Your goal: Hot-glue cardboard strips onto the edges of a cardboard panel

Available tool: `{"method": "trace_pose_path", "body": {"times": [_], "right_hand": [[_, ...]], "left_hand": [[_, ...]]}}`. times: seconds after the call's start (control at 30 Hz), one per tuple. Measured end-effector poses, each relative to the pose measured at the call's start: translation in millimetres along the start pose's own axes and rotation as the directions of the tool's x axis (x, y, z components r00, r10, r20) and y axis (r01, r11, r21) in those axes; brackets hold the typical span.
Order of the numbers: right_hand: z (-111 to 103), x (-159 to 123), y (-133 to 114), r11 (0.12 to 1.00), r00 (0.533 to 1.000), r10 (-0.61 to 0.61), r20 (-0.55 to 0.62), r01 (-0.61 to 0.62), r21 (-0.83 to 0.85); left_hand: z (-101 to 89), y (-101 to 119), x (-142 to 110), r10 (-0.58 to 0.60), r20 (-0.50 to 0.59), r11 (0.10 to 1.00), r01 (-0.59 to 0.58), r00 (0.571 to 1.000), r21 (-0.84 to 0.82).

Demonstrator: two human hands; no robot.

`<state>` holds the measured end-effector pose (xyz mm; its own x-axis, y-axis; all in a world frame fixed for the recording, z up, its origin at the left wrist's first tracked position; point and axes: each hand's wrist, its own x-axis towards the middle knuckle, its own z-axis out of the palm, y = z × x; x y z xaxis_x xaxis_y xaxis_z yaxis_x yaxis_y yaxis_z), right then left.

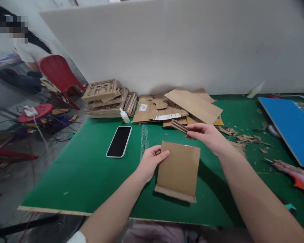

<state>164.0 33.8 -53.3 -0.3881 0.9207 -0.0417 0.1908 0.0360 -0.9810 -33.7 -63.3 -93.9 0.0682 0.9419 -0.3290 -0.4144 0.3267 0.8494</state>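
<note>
My left hand (152, 162) grips a rectangular cardboard panel (178, 168) by its upper left edge, thumb on the front face. A folded or added strip runs along the panel's near edge, and the panel is tilted above the green table. Above and to the right, my right hand (205, 135) pinches a narrow cardboard strip (179, 127) between thumb and fingers. The strip is apart from the panel. Beyond it lie stacked cardboard sheets (195, 106). Left of my left hand, a clear ruler (144, 140) and a phone (119, 141) lie on the table.
Framed cardboard pieces (103, 101) are stacked at the back left beside a small glue bottle (124, 116). Cardboard scraps (248, 139), a pink glue gun (291, 168) and a blue board (291, 125) lie right. A person (32, 50) sits on a red chair (58, 72).
</note>
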Motion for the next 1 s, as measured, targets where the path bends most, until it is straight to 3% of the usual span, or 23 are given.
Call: {"method": "trace_pose_path", "body": {"times": [0.1,0.2,0.37,0.47,0.53,0.63,0.73,0.8,0.87,1.0], "right_hand": [[-4.8,-8.3,12.1,0.952,0.994,-0.073,-0.078,0.046,-0.303],[-6.2,-15.0,25.9,0.861,0.977,-0.195,-0.086,0.128,-0.492],[-1.7,-19.1,43.7,0.741,0.933,-0.359,-0.026,0.268,-0.616],[2.5,-19.1,50.5,0.760,0.947,-0.322,-0.022,0.244,-0.602],[4.3,-18.8,54.1,0.799,0.969,-0.247,-0.012,0.197,-0.568],[4.9,-18.7,56.6,0.831,0.985,-0.172,0.030,0.162,-0.532],[4.6,-20.5,54.0,0.837,0.984,-0.171,0.043,0.168,-0.521],[5.0,-23.3,50.2,0.828,0.977,-0.202,0.069,0.208,-0.521],[6.2,-27.0,46.1,0.813,0.964,-0.244,0.109,0.265,-0.519],[6.6,-35.2,42.0,0.865,0.971,-0.224,0.089,0.240,-0.441]], "left_hand": [[0.5,-9.6,4.8,-0.015,-0.012,1.000,0.016,1.000,0.026],[1.9,-20.2,8.3,-0.059,-0.014,0.997,0.059,0.998,0.041],[6.5,-30.8,12.1,-0.119,0.001,0.981,0.117,0.993,0.156],[5.3,-32.5,14.6,-0.083,-0.015,0.954,0.084,0.996,0.287],[2.2,-32.0,15.5,-0.011,-0.041,0.885,0.029,0.999,0.464],[-3.1,-28.4,15.0,0.168,-0.038,0.664,-0.084,0.985,0.743],[-6.2,-23.4,13.9,0.306,-0.024,0.513,-0.144,0.952,0.846],[-6.5,-20.9,13.9,0.394,-0.040,0.532,-0.193,0.918,0.824],[-6.0,-19.8,14.5,0.460,-0.062,0.617,-0.269,0.886,0.739],[-4.9,-19.2,16.0,0.437,-0.144,0.789,-0.301,0.888,0.536]]}}
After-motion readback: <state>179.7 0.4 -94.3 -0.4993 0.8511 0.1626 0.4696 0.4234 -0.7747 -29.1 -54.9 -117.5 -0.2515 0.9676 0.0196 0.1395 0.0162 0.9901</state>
